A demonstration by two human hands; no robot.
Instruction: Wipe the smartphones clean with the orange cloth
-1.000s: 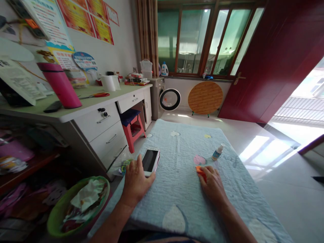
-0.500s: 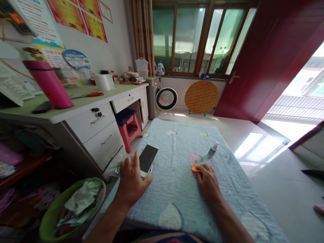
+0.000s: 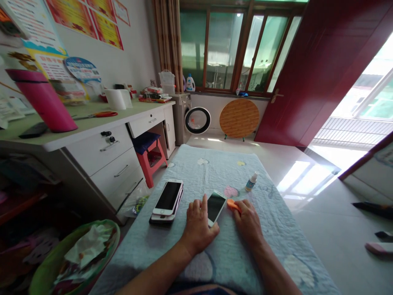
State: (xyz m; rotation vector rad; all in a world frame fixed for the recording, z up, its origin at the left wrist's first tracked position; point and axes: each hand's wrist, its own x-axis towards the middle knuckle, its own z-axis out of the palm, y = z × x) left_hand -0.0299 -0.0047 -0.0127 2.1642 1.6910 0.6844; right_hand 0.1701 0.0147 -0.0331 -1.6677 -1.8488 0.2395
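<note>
My left hand [image 3: 198, 227] grips a white smartphone [image 3: 216, 206] by its edges, its dark screen facing up, just above or on the pale blue quilted cover [image 3: 211, 168]. Close to the phone's right side, my right hand [image 3: 249, 223] pinches a small orange cloth [image 3: 233, 205], partly hidden by the fingers. To the left lies a stack of several phones, with a white, black-screened phone [image 3: 168, 198] on top. Beyond my right hand a small spray bottle [image 3: 251, 182] with a white cap stands upright on the cover.
A green basket [image 3: 106, 246] of crumpled paper stands at lower left. Along the left wall runs a desk [image 3: 101, 127] bearing a pink flask [image 3: 46, 100] and scissors [image 3: 104, 114]. A red stool [image 3: 150, 159] sits under it. A washing machine [image 3: 183, 119] has its round door open.
My left hand has moved right from the phone stack, lifting a phone off it and bringing it beside the orange cloth. The right hand stays near the same spot on the cover.
</note>
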